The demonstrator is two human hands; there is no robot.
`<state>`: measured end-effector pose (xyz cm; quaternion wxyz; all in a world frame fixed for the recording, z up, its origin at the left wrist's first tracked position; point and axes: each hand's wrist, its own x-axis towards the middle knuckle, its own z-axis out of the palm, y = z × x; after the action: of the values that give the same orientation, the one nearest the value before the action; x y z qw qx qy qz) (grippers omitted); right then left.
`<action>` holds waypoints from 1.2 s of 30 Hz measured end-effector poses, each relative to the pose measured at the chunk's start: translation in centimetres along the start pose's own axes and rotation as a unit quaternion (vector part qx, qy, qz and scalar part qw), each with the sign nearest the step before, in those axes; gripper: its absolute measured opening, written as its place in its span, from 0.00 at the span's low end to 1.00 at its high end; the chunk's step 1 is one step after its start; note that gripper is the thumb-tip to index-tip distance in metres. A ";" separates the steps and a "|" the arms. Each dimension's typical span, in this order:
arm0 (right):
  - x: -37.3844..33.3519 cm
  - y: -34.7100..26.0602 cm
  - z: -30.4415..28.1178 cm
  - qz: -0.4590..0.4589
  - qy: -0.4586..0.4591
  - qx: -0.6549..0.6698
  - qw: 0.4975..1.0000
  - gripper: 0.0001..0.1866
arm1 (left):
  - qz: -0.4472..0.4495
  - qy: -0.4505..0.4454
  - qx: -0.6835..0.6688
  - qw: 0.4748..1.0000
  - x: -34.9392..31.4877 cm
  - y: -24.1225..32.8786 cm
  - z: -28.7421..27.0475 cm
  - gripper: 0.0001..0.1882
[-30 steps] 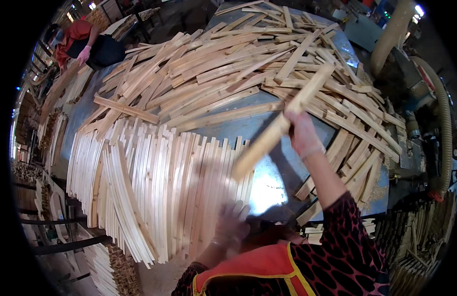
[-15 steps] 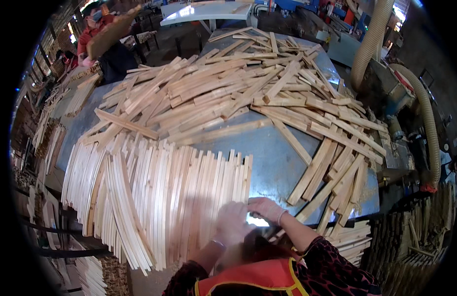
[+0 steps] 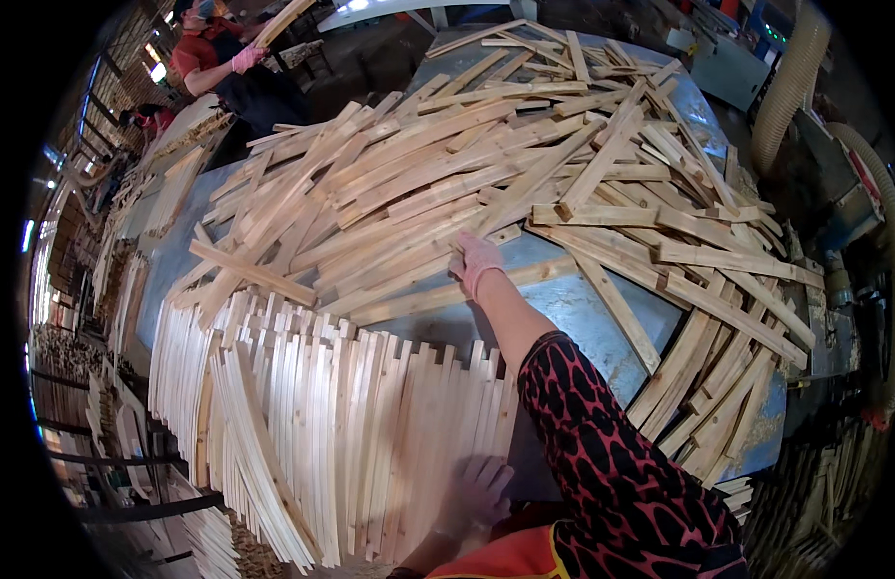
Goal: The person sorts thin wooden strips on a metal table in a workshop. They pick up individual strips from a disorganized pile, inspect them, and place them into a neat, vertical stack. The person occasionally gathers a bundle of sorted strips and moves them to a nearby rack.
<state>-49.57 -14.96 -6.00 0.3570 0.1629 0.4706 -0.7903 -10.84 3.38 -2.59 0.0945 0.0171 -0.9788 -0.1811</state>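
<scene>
My right hand [image 3: 478, 262], in a pink glove, reaches out to the near edge of a loose pile of wooden strips [image 3: 447, 183]. Its fingers are curled at a wooden strip [image 3: 414, 277] there; their tips are partly hidden. My left hand [image 3: 483, 489], gloved too, is low and close to my body, fingers spread and nothing in them. It rests beside the near right end of a row of wooden strips [image 3: 370, 425], packed side by side. Several strips [image 3: 259, 444] lie slantwise on top of that row.
The pile and the row share a grey metal table [image 3: 573, 314]. A person [image 3: 221, 68] in red and a dark apron holds a piece of wood at the far left. Ribbed hoses [image 3: 793, 87] and machines stand at the right. More wood is stacked at the left.
My right hand has moved from beside the left hand, forward to the pile. My left hand has shifted lower in view, its fingers now spread. The person at the far left has moved the held wood.
</scene>
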 end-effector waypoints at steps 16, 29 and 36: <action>-6.4 -26.0 -22.0 -0.341 0.024 -0.877 0.336 0.54 | -0.033 -0.053 0.031 0.998 1.4 1.6 -1.3 0.27; -29.5 -16.0 -29.4 -0.096 -0.056 -0.673 0.731 0.46 | -0.006 -0.120 0.007 0.993 -2.5 0.0 -0.3 0.38; -37.4 3.2 -29.1 0.034 -0.105 -0.040 0.993 0.22 | -0.254 -0.133 -0.482 0.828 -4.0 5.8 -5.6 0.51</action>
<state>-23.72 24.45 -0.46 0.4372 0.0806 0.4564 -0.7708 -5.84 7.11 3.89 -0.0896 0.1931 -0.7312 -0.6481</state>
